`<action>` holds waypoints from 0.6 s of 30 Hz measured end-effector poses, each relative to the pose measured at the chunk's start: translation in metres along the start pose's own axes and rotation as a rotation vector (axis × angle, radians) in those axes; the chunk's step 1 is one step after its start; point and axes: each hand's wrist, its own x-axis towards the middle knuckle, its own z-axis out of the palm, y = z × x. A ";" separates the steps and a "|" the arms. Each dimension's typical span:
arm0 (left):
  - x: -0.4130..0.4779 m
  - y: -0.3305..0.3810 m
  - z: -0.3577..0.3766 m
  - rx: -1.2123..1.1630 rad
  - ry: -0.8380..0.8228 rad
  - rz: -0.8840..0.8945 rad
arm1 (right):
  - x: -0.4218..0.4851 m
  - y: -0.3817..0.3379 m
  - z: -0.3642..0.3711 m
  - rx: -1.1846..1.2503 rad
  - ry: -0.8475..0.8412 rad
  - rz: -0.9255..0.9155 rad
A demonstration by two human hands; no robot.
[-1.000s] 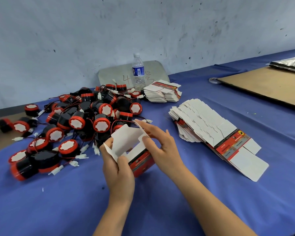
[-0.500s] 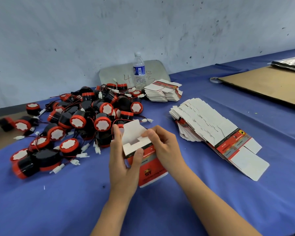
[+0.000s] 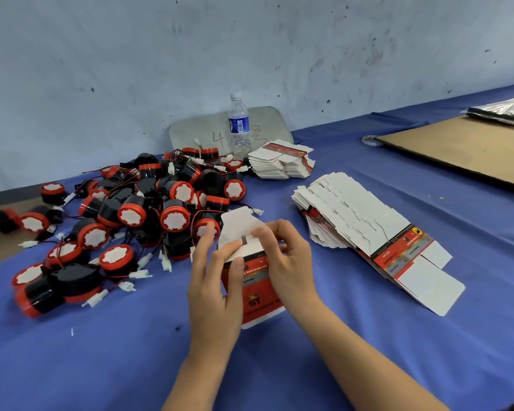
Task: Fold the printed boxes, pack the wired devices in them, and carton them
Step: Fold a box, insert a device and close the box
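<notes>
A red-and-white printed box (image 3: 260,295) stands on the blue table in front of me, its white top flaps partly raised. My left hand (image 3: 214,289) grips the box's left side, thumb across its front. My right hand (image 3: 288,262) holds the right side and its fingers press a top flap inward. A pile of black-and-red round wired devices (image 3: 137,221) with white connectors lies to the left, just behind the box. A fanned stack of flat printed boxes (image 3: 365,232) lies to the right, and a smaller stack (image 3: 281,164) sits farther back.
A water bottle (image 3: 238,126) stands at the back against a grey board (image 3: 276,123) leaning on the wall. A brown cardboard sheet (image 3: 469,149) lies at the far right with a tape roll (image 3: 371,140) beside it and a plastic-wrapped bundle (image 3: 502,109) behind.
The box has gone from a half-open blank held up in both hands to a squared box standing on the table. My right fingers have moved onto the top flaps and are folding them in.
</notes>
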 end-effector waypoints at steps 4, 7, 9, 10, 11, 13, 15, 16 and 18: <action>-0.004 0.003 0.009 0.109 -0.037 0.205 | -0.007 -0.001 0.003 -0.063 0.047 -0.175; -0.003 0.000 0.010 0.118 -0.062 0.185 | -0.006 -0.003 0.003 -0.020 -0.016 -0.189; -0.003 -0.004 0.008 0.124 -0.099 0.175 | -0.005 -0.006 0.003 0.028 -0.035 -0.167; -0.003 -0.005 0.008 0.135 -0.101 0.178 | -0.005 -0.007 0.003 0.061 -0.036 -0.152; -0.002 -0.005 0.007 0.149 -0.088 0.182 | -0.006 -0.008 0.003 0.098 -0.040 -0.134; 0.000 -0.004 0.006 0.175 -0.035 0.191 | -0.007 -0.008 0.002 0.162 -0.064 -0.090; 0.000 -0.002 0.006 0.200 0.024 0.197 | -0.008 -0.009 0.002 0.237 -0.086 -0.027; -0.001 -0.001 0.007 0.208 0.049 0.198 | -0.009 -0.010 0.002 0.287 -0.082 0.015; -0.003 -0.001 0.009 0.218 0.076 0.207 | -0.008 -0.011 0.003 0.391 -0.050 0.098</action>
